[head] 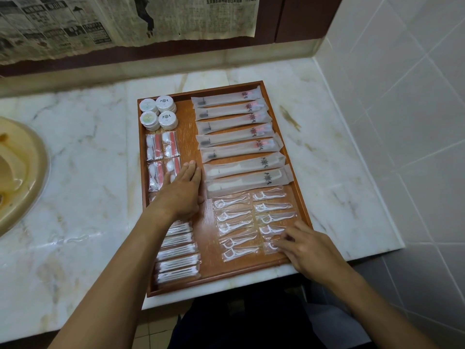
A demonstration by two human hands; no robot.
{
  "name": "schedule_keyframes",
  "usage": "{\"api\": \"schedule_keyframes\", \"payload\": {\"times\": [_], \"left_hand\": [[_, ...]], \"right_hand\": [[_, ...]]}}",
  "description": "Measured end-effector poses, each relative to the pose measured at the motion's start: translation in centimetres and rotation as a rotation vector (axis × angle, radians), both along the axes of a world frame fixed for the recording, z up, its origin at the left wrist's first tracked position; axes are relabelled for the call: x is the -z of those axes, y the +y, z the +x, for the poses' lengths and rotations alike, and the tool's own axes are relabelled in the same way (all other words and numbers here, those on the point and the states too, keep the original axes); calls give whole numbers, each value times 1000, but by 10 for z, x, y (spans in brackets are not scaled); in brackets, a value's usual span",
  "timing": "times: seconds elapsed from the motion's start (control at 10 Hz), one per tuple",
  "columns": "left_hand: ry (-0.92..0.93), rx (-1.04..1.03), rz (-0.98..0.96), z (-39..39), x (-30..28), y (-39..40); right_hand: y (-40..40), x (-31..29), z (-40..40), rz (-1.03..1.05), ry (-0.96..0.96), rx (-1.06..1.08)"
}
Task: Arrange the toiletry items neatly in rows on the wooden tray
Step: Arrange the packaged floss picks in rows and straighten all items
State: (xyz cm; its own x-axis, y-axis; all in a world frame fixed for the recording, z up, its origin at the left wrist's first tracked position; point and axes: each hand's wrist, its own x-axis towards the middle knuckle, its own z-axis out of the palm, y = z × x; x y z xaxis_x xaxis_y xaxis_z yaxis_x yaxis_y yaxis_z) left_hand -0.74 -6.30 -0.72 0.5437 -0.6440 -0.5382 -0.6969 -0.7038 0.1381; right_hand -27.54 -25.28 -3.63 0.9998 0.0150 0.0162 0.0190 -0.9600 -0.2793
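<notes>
A wooden tray (187,127) lies on the marble counter, filled with wrapped toiletries in rows. Round soaps (158,113) sit at its far left, pink-and-white packets (163,146) below them, cotton swab packets (177,259) at the near left. Long toothbrush sachets (231,122) and comb sachets (245,172) fill the right side, with floss pick packets (234,222) in two columns beneath. My left hand (181,190) lies flat, fingers together, on the tray's middle, covering some packets. My right hand (304,245) rests its fingertips on a floss pick packet (270,246) at the near right.
A beige sink basin (20,172) sits at the left edge of the counter. Tiled wall (402,96) bounds the right side, and a newspaper-covered panel (100,21) runs along the back. The tray's near edge lies close to the counter's front edge (226,295).
</notes>
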Motion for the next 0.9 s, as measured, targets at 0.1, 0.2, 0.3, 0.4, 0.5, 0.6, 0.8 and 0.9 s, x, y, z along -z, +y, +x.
{"api": "schedule_keyframes", "payload": {"times": [0.1,0.2,0.3,0.4,0.5,0.6,0.8,0.9], "left_hand": [[-2,0,-3,0,1,0],[0,-4,-1,0,2,0],[2,-4,-4,1,2,0],[-5,-2,-3,1,2,0],[-20,6,8,0,2,0],[-27,2,8,0,1,-1],[-33,-2,0,1,0,-1],[-29,-4,-8,3,0,0]], "right_hand": [[0,-2,0,19,15,0],[0,-1,0,19,16,1],[0,1,-1,19,19,5],[-1,1,-2,29,34,5],[0,-2,-2,48,35,10],[-1,-4,0,70,23,22],[-1,-10,7,95,-9,36],[2,-14,16,84,-45,30]]}}
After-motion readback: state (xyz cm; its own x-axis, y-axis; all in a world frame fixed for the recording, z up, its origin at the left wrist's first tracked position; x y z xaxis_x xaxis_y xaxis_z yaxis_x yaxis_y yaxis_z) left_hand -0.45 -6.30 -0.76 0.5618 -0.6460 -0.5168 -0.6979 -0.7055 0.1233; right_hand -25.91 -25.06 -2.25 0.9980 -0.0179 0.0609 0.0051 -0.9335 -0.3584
